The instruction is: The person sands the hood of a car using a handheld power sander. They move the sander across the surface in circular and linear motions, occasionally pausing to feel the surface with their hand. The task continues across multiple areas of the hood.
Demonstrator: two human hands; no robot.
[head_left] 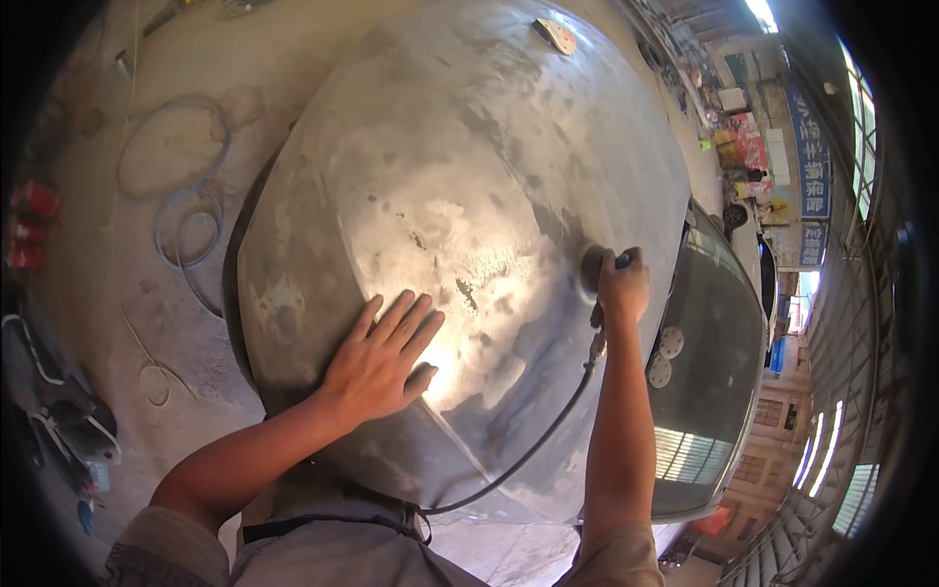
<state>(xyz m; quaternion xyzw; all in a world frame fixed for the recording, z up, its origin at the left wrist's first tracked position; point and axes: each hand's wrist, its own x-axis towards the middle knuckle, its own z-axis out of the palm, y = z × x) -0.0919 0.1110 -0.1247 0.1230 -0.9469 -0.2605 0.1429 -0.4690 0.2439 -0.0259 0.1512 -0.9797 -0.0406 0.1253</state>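
Big grey car hood, sanded dull w/ bare-metal and primer patches (469, 196), fills the middle of view, curving away from the person. Left hand (383, 360) lies flat on the hood's near-left part, palm down, fingers spread and pointing up-right, thumb out to the right; nothing held. Right hand (622, 286) is closed around the top of a small round dark sander w/ disc pad (593, 272), which sits on the hood near its right edge, pad touching the metal. Thin black hose or cable (548, 430) hangs from under the right hand, runs down along the right forearm and curves back toward the person's waist. Just right of the hood is the dark tinted windscreen (714, 372); two round pale sanding discs (665, 354) lie at its base, near the right forearm. At the hood's far end rests a small pale flat piece, maybe sandpaper (558, 35); can't tell exactly what. Dusty concrete floor (98, 254) on the left carries loose loops of thin wire or hose (186, 196). Grey shirt w/ a black strap (333, 548) shows at the bottom edge.
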